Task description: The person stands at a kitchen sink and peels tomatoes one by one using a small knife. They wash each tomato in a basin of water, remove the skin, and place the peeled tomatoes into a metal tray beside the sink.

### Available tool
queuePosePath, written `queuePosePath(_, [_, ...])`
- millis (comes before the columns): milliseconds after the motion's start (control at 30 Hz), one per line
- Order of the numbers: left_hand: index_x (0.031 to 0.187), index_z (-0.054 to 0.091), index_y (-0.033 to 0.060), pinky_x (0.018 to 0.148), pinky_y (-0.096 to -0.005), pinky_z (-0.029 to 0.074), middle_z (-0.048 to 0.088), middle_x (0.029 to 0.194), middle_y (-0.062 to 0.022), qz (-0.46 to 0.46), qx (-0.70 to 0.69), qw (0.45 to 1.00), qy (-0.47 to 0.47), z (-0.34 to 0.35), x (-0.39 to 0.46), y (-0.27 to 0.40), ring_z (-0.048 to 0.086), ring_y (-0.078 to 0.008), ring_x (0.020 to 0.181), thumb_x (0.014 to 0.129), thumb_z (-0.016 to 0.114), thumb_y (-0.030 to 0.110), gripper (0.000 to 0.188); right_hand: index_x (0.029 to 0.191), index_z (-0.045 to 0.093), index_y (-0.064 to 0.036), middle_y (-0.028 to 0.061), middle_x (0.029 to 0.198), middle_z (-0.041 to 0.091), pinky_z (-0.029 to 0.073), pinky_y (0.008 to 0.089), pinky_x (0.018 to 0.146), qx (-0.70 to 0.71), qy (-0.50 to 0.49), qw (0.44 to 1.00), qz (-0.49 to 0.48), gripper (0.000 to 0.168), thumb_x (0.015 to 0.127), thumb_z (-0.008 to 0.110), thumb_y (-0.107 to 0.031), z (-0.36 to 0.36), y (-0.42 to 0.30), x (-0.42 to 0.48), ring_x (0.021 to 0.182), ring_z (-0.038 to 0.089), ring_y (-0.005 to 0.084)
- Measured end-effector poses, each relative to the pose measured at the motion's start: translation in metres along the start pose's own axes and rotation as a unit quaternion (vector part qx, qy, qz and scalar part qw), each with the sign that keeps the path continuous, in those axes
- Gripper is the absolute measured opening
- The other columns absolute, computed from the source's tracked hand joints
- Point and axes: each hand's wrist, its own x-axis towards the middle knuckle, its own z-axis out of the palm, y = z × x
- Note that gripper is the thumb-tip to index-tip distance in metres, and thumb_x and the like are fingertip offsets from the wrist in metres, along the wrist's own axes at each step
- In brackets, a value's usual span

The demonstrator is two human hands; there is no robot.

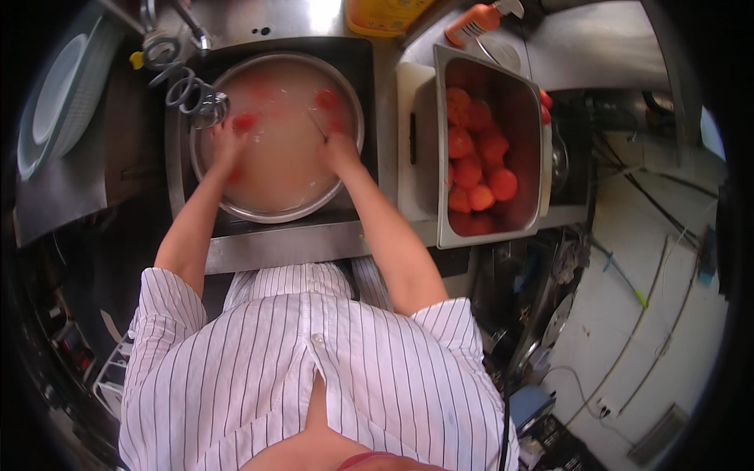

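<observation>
A large round metal basin (277, 216) of cloudy water sits in the sink before me, with several red tomatoes in the water. My left hand (228, 144) is at the basin's left side, its fingers beside a red tomato (243, 122); whether they grip anything is unclear. On the right, my right hand (340, 152) dips toward the water and holds a thin metal utensil (318, 126), perhaps a small knife. Its fingertips are blurred and partly hidden. Farther back, another tomato (326, 99) floats near the rim.
Right of the sink, a deep steel pan (489, 240) holds several peeled-looking tomatoes (480, 197) and rests on a white cutting board (412, 188). A coiled spray hose (177, 88) hangs over the basin's left edge. Behind are a yellow container (383, 15) and an orange bottle (473, 23).
</observation>
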Motion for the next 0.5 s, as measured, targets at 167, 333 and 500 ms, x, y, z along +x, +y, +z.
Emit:
queuePosePath(167, [0.116, 0.046, 0.0173, 0.088, -0.0423, 0.036, 0.052, 0.107, -0.0166, 0.075, 0.058, 0.986, -0.135, 0.023, 0.027, -0.057, 0.045, -0.0339, 0.104, 0.066, 0.064, 0.032, 0.055, 0.085, 0.06, -0.001, 0.0213, 0.085, 0.059, 0.045, 0.0392, 0.071, -0.092, -0.061, 0.979, -0.172, 0.028, 0.075, 0.052, -0.025, -0.017, -0.11, 0.074, 0.083, 0.057, 0.0342])
queuePosePath(333, [0.118, 0.041, 0.0064, 0.088, -0.0372, 0.037, 0.045, 0.118, -0.0084, 0.05, 0.291, 0.948, -0.117, 0.005, 0.009, -0.001, 0.043, -0.0254, 0.107, 0.07, 0.061, 0.033, 0.059, 0.086, 0.061, -0.002, 0.0203, 0.085, 0.06, 0.046, 0.0387, 0.071, -0.202, -0.165, 0.955, -0.145, 0.027, 0.074, 0.053, -0.025, -0.046, -0.135, 0.111, 0.082, 0.058, 0.0326])
queuePosePath(500, [0.107, 0.046, 0.0052, 0.077, -0.0351, 0.038, 0.049, 0.103, -0.0082, 0.137, 0.178, 0.969, -0.101, 0.029, 0.006, -0.017, 0.047, -0.0236, 0.094, 0.069, 0.061, 0.027, 0.046, 0.086, 0.062, -0.003, 0.0193, 0.085, 0.06, 0.046, 0.0382, 0.071, -0.253, -0.272, 0.924, -0.094, 0.027, 0.073, 0.054, -0.025, -0.087, -0.129, 0.119, 0.081, 0.058, 0.031])
